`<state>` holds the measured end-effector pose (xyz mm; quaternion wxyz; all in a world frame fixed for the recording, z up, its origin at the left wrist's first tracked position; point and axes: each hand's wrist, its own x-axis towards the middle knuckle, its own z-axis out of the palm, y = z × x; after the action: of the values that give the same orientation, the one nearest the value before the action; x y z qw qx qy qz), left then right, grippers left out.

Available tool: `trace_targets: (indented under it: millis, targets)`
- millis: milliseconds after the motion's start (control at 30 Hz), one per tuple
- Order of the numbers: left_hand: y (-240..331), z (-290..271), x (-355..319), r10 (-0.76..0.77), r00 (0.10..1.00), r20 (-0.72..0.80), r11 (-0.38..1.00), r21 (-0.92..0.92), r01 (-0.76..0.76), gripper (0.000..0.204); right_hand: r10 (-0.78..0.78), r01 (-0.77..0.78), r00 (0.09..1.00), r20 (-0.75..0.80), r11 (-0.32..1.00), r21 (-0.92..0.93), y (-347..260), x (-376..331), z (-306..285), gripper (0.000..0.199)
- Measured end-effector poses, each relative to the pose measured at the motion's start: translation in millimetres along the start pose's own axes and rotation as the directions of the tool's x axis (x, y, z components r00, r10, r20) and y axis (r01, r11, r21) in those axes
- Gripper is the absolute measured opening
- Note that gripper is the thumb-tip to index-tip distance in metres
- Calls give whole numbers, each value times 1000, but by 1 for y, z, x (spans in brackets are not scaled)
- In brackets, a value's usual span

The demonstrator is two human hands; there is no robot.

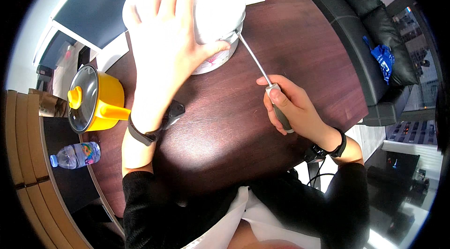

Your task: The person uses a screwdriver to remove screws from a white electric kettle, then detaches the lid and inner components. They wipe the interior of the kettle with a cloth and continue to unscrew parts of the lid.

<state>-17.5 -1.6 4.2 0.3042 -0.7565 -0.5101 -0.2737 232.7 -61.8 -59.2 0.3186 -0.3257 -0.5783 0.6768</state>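
A bulky, rounded white object stands at the far side of the table, so overexposed that its kind is hard to make out. A pink mark shows low on its near side. Across it rests my left hand, fingers stretched and spread, thumb against its lower right side. My right hand grips the olive-grey handle of a screwdriver. The long metal shaft slants up and to the left, its tip at the object's right edge. Whether the tip sits in a gap or a screw I cannot tell.
The dark wooden table has a curved edge. At left stand a yellow lidded saucepan, handle near my left wrist, and a water bottle lying on its side. A black sofa holds a blue bag.
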Motion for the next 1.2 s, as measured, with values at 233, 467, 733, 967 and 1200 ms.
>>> trace_targets:
  millis: [233,467,733,967,1200]
  targets:
    - [10,1,-5,-88,996,34,994,73,85,73,12,-12,1000,6,1000,4,-2,-1,1,37]
    - [-16,-15,-11,-6,992,130,1000,15,4,77,40,-42,997,73,999,21,-7,1,18,32]
    - [-40,-22,-7,87,978,191,996,-41,-80,83,43,-47,995,87,998,45,4,7,40,28]
    - [-66,2,4,72,996,-45,952,-295,-82,46,59,-60,997,50,998,1,0,6,46,29]
    - [-64,6,7,201,974,-102,938,-266,-221,32,40,-40,998,-41,999,0,2,5,52,26]
